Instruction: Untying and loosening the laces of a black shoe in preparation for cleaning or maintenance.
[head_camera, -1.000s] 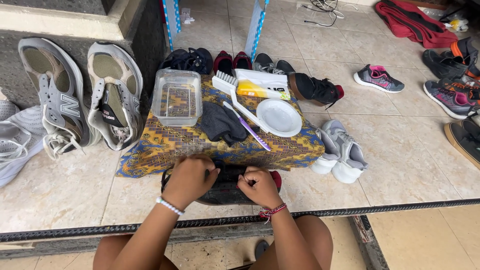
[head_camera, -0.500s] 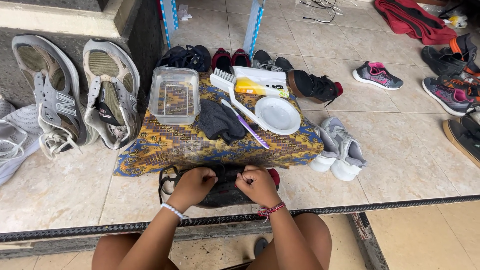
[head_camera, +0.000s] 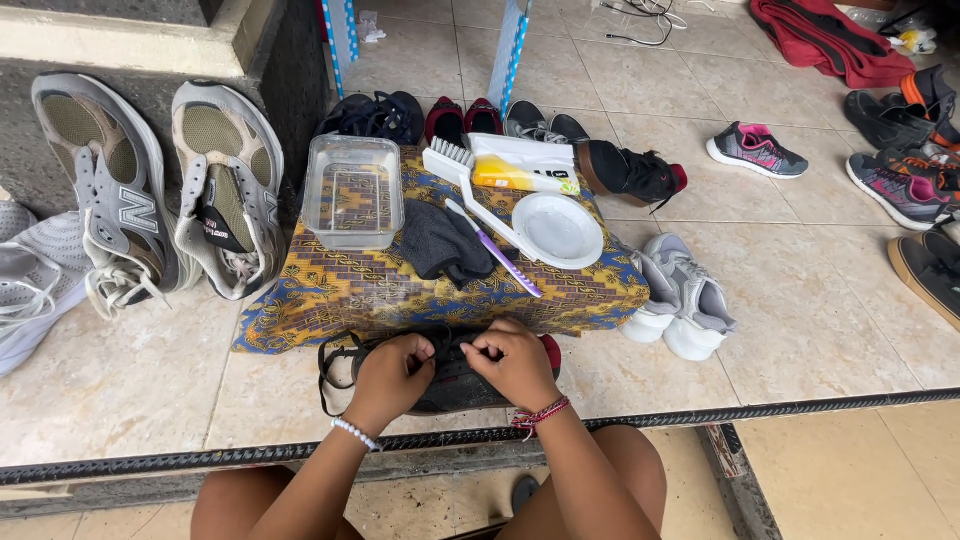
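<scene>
Both hands, the left hand (head_camera: 388, 375) and the right hand (head_camera: 515, 362), pinch with closed fingers the laces of a black shoe (head_camera: 450, 385) by the near edge of the patterned cloth (head_camera: 330, 290).

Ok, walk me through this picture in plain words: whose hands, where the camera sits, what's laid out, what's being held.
There is no machine here. A camera worn on a person's head looks down at their own two bare hands. The left hand and right hand both grip a dark shoe on the tiled floor, fingers at its black laces. Behind it, a patterned cloth carries a clear plastic tub, a dark rag, a purple toothbrush, a white scrub brush, a white lid and a yellow-and-white packet. Other shoes lie all around.
</scene>
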